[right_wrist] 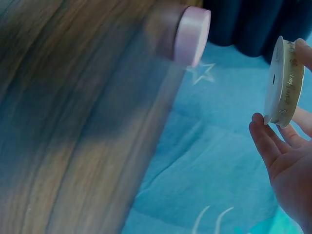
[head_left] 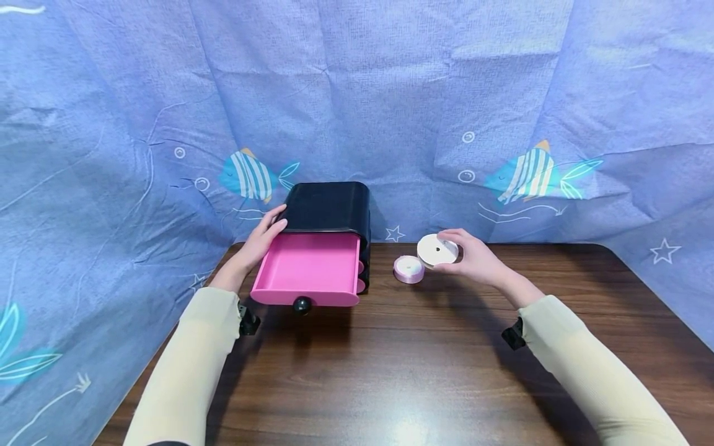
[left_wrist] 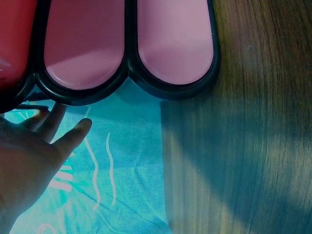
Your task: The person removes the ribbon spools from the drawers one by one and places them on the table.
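In the head view a black drawer cabinet (head_left: 326, 207) stands left of centre, its pink top drawer (head_left: 312, 266) pulled out and bare inside. My left hand (head_left: 262, 238) rests against the cabinet's left side, thumb near the top front edge. Between thumb and fingers my right hand (head_left: 474, 257) grips a ribbon spool (head_left: 431, 251) with a white round side. Cream ribbon with printed lettering runs round that spool (right_wrist: 286, 85) in the right wrist view. A smaller pink ribbon roll (head_left: 409, 270) lies on the table, just left of the held spool.
A dark wood table (head_left: 401, 371) carries everything. Behind it hangs a blue cloth (head_left: 390, 93) with fish and stars. Two lower drawers (left_wrist: 85, 48) show pink fronts in the left wrist view. The open drawer's black knob (head_left: 302, 305) juts toward the near side.
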Demonstrator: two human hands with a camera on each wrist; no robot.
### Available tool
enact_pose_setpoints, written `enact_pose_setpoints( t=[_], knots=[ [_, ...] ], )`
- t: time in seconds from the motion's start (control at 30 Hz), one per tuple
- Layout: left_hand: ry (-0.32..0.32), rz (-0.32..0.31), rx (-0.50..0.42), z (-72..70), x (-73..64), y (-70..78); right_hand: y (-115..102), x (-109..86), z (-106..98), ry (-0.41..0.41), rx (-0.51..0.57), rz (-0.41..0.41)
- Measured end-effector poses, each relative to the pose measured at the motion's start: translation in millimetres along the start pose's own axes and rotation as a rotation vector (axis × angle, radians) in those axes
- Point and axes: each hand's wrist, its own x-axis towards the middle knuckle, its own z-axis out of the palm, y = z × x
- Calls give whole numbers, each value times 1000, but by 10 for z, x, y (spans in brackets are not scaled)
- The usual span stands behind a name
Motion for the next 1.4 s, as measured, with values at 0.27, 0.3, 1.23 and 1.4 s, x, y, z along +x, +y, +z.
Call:
enact_pose_setpoints(
  t=[0.27, 0.3, 1.23, 1.4],
  knots=[
    [5, -4, 16, 9, -1, 19, 196, -15, 10, -44, -38, 48],
    [6, -3, 18, 8, -2, 18, 211, -16, 8, -52, -46, 52],
    [13, 1, 31, 3, 10, -16, 551, -72, 174, -215, -97, 111],
    [22, 2, 40, 6, 4, -7, 554, -67, 216, -225, -81, 110]
  ],
)
